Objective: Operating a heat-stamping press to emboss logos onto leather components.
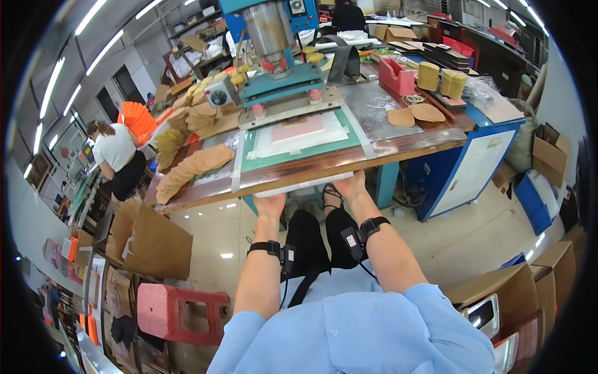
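Both my arms reach forward to the front edge of the wooden work table (411,148). My left hand (270,204) and my right hand (351,185) are at a white strip (306,186) just below that edge, one at each end of it. The table and strip hide my fingers, so their grip does not show. Above, a teal press (281,87) with a metal cylinder stands over the table. In front of it lies a green mat (354,141) with a white sheet (265,147) taped on, and a pink piece (299,128) rests on the sheet.
Overlapping tan leather pieces (196,169) lie left of the mat; two more tan pieces (416,115) lie right, near a pink tape dispenser (397,78). A blue-framed cabinet (464,171) stands right. A red stool (180,311) and cardboard box (149,240) are left. Another person (115,153) works farther left.
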A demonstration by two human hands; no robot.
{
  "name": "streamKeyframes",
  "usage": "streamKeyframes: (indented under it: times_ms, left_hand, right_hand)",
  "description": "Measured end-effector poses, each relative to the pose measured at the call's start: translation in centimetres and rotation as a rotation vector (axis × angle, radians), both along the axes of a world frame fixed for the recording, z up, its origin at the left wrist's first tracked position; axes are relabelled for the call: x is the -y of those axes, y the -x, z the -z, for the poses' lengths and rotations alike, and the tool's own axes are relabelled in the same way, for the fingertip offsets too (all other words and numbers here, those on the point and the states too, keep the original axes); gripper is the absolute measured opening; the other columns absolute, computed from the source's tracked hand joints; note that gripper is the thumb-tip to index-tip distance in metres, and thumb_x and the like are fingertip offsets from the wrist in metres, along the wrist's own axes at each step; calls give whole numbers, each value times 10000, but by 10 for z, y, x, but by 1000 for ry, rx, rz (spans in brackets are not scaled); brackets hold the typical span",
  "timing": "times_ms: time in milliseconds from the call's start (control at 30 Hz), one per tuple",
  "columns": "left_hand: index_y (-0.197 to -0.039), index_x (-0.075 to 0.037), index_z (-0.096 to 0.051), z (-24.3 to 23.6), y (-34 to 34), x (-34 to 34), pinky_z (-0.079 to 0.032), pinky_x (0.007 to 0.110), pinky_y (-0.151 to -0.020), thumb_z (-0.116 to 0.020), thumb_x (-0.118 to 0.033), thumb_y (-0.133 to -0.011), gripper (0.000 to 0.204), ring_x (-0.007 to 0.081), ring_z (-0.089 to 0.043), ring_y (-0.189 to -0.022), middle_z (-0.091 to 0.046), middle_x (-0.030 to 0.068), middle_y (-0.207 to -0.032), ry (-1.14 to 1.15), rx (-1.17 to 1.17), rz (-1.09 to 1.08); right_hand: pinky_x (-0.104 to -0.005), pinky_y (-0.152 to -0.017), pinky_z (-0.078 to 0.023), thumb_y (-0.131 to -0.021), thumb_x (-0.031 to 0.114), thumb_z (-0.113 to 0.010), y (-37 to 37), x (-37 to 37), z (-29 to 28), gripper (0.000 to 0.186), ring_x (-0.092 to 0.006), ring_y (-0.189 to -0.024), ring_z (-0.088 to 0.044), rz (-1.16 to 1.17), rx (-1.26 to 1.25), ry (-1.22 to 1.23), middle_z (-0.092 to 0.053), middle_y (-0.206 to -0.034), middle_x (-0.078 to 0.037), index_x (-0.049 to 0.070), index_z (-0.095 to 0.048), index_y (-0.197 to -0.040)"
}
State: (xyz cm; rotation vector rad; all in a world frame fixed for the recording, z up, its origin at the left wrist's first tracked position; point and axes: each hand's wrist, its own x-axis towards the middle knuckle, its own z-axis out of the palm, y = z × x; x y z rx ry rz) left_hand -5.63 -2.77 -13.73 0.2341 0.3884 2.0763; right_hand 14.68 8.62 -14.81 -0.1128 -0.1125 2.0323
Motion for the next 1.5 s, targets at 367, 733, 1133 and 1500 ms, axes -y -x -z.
streamKeyframes:
  times_ms: [367,733,1133,1500]
  left_hand:
    - [-1251,-71,-462,2,2,0,-409,440,-1000,-323,-312,-969,396,266,-485,-1182,-505,91,-1281,14,-2,13]
    - [-1329,-85,-417,1,0,3,-328,491,-1059,-229,-318,-983,457,295,-394,-1277,-429,105,-1376,-12,95,31]
    - [-1321,-79,-420,11,9,-1,-334,481,-1054,-241,-308,-982,447,291,-402,-1271,-436,102,-1371,-17,10,25]
    - [-1292,-69,-449,19,15,-4,-366,473,-1032,-254,-311,-984,437,288,-444,-1236,-478,104,-1331,-43,69,46]
  right_hand:
    - [-415,-1011,-383,-965,384,-334,1,0,-5,467,-257,-1178,-483,-9,-58,44,-489,-1293,-74,71,-426,-1299]
    - [-412,-994,-394,-973,289,-282,-4,13,-19,416,-263,-1160,-493,25,-32,54,-500,-1279,-100,47,-442,-1271]
    - [-423,-998,-390,-966,271,-289,-1,6,-11,409,-284,-1160,-490,8,-64,67,-501,-1270,-114,40,-446,-1265]
    - [-412,-1008,-383,-966,269,-278,-2,9,-15,419,-269,-1189,-474,-3,-44,67,-486,-1301,-110,38,-439,-1276]
